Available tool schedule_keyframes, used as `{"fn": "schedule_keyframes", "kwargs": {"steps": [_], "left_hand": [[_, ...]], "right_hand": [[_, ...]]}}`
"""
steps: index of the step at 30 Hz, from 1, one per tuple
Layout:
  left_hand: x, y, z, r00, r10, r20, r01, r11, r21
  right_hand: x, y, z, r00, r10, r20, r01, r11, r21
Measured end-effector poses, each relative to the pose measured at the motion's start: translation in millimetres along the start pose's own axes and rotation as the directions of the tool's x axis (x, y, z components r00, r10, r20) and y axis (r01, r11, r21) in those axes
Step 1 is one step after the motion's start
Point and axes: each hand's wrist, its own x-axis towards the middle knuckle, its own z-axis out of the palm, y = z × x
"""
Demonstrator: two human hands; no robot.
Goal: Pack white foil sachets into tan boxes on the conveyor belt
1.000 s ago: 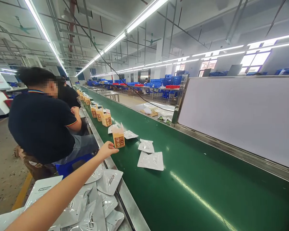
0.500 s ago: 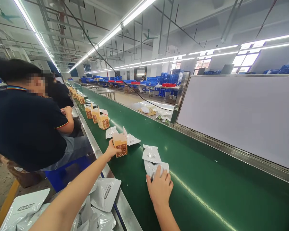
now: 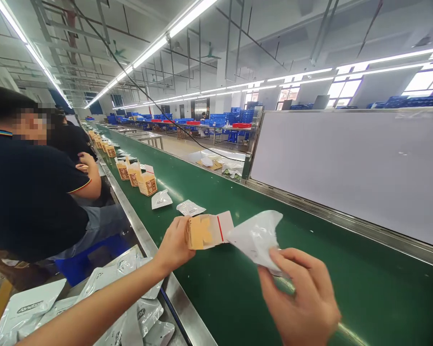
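Holding an open carton (image 3: 206,231) in the left hand (image 3: 173,246), right hand (image 3: 303,302) pinching a white pouch (image 3: 257,236) at its mouth, ready for insertion above the belt (image 3: 238,288).

My left arm (image 3: 104,302) is bare from the near left corner of the view up to the wrist, with no sleeve on it. My left hand (image 3: 175,245) is bare as well. My right hand (image 3: 303,302) is bare too, its fingers (image 3: 292,262) short-nailed and plain.
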Motion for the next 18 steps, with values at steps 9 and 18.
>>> {"fn": "schedule_keyframes", "kwargs": {"steps": [9,18], "left_hand": [[-27,47,30.1,0.881,0.46,-0.107,-0.434,0.878,0.201],[-58,79,49.6,0.874,0.301,0.382,-0.353,0.933,0.073]], "right_hand": [[-16,-13,-2,0.756,-0.154,0.636,-0.085,0.94,0.329],[-54,45,-36,0.696,0.001,0.718,-0.203,0.96,0.195]]}}
